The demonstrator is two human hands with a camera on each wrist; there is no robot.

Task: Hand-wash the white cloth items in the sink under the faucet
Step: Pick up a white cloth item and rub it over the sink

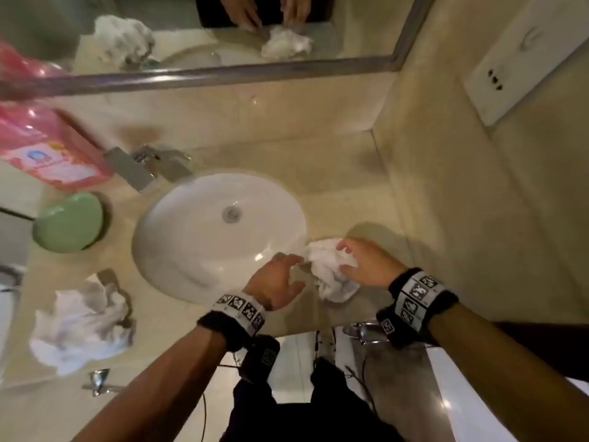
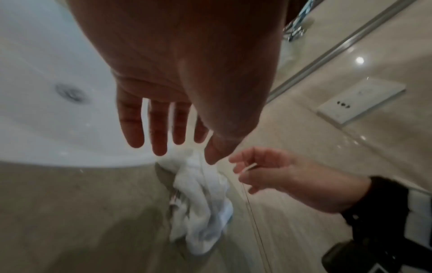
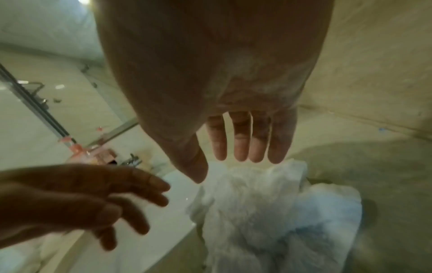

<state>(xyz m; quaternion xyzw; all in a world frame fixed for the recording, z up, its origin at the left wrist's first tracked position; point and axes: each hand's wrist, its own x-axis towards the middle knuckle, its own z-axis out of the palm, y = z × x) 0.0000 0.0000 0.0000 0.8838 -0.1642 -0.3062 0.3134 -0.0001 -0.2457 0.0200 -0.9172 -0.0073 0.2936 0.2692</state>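
A crumpled white cloth point(image 1: 331, 275) lies on the beige counter just right of the white sink point(image 1: 197, 244). My left hand point(image 1: 288, 266) hovers at the cloth's left edge over the sink rim, fingers straight and spread. On the other side my right hand point(image 1: 349, 255) reaches over the cloth with relaxed fingers, thumb close to or touching the fabric. Neither hand grips it. The left wrist view shows the cloth point(image 2: 201, 201) below the left fingertips point(image 2: 158, 147). The right wrist view shows the cloth point(image 3: 268, 212) under straight fingers point(image 3: 243, 147). A second white cloth point(image 1: 79, 323) lies left of the sink.
The chrome faucet point(image 1: 134, 169) stands at the sink's upper left with no water showing. A green soap dish point(image 1: 68, 223) and a pink bag point(image 1: 47, 154) sit left of it. A mirror point(image 1: 223, 36) runs behind, a tiled wall with an outlet point(image 1: 497, 81) to the right.
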